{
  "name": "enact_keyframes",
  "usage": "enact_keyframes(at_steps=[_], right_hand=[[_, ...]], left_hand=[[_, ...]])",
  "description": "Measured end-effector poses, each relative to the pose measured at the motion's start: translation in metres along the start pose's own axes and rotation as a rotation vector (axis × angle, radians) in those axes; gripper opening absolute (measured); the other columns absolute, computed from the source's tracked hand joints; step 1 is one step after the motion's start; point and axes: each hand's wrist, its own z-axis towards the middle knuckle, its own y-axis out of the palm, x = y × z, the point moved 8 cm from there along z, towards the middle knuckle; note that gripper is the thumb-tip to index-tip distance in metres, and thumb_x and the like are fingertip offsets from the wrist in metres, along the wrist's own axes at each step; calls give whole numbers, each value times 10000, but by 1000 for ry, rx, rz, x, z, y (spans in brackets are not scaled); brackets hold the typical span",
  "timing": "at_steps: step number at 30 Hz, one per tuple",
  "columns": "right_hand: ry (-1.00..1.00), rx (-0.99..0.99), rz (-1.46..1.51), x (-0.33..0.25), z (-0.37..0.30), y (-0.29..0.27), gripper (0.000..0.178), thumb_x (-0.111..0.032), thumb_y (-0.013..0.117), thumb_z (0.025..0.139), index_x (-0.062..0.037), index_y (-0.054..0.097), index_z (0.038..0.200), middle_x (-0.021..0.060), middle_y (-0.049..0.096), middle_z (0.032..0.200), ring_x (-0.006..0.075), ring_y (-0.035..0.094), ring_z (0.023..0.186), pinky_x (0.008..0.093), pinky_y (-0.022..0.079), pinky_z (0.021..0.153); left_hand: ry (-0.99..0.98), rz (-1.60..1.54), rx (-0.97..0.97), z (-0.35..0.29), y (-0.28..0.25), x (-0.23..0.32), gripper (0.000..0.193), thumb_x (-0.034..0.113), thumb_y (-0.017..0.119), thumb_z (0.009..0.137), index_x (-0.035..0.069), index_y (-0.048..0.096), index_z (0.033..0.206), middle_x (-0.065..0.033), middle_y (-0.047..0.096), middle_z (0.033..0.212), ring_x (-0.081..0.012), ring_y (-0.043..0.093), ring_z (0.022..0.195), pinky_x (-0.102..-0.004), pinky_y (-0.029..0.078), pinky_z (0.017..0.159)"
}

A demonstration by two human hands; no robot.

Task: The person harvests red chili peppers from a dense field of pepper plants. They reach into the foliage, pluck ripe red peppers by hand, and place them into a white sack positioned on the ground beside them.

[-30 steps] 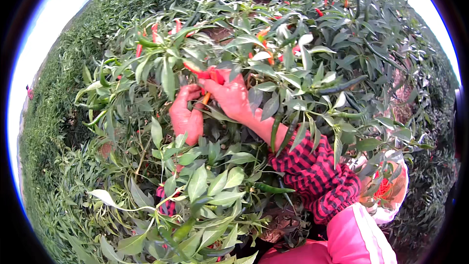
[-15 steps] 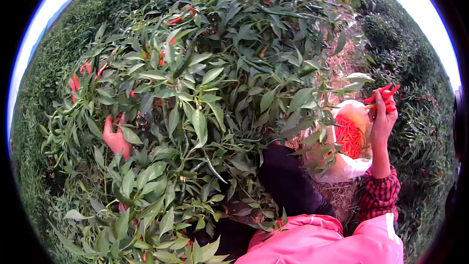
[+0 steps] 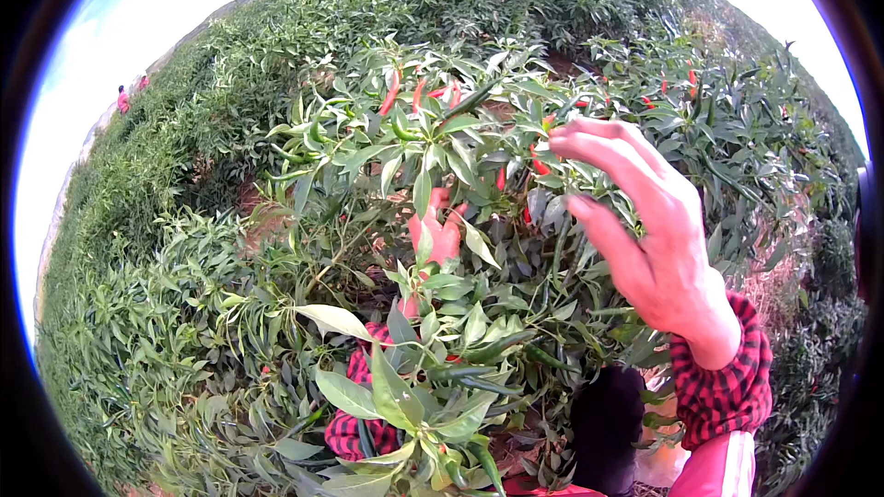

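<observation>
My right hand (image 3: 640,221) is spread open with nothing in it, thumb apart from the fingers, over the right side of a chilli plant. Just beyond its fingertips hangs a red chilli (image 3: 539,162), with another red chilli (image 3: 501,179) a little to the left. Lower among the leaves is my left hand (image 3: 437,237), its fingers curled upward and partly covered by foliage. What it grips, if anything, is hidden. Above it, red chillies (image 3: 390,94) and a dark green chilli (image 3: 471,101) hang on the upper branches.
Leafy branches (image 3: 396,396) with green chillies cover my left forearm. At the lower right, my dark-clothed leg (image 3: 608,428) stands beside a partly hidden pale plastic bag (image 3: 659,462). Chilli rows stretch to the horizon; people in pink (image 3: 123,99) appear at the far left.
My right hand held red chillies above the bag; now it is empty and raised over the plant. The view has swung left and upward. My left hand stays among the leaves.
</observation>
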Motion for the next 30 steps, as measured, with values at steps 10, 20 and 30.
enact_keyframes(at_steps=[10, 20, 30], right_hand=[[166, -681, -364, 124, 65, 205, 302, -194, 677, 699, -12, 642, 937, 190, 658, 872, 349, 636, 898, 435, 490, 816], [48, -381, -417, 79, -4, 165, 285, -13, 607, 662, -17, 595, 947, 141, 555, 924, 329, 532, 928, 390, 507, 691], [205, -334, -178, 76, -31, 136, 622, -158, 722, 687, 37, 470, 1221, 178, 509, 1110, 378, 460, 1080, 447, 420, 907]], left_hand=[[314, 120, -27, -6, 8, 20, 305, -23, 602, 772, -25, 581, 1077, -118, 646, 930, -206, 595, 858, -327, 467, 812], [491, -518, 379, 63, -132, 160, 167, 52, 466, 913, -9, 537, 1051, -129, 578, 1076, -200, 588, 967, -342, 504, 819], [-11, -360, -349, 23, -11, 83, 413, 303, 550, 941, -9, 541, 1212, -26, 594, 1099, -103, 527, 1009, -268, 388, 935]])
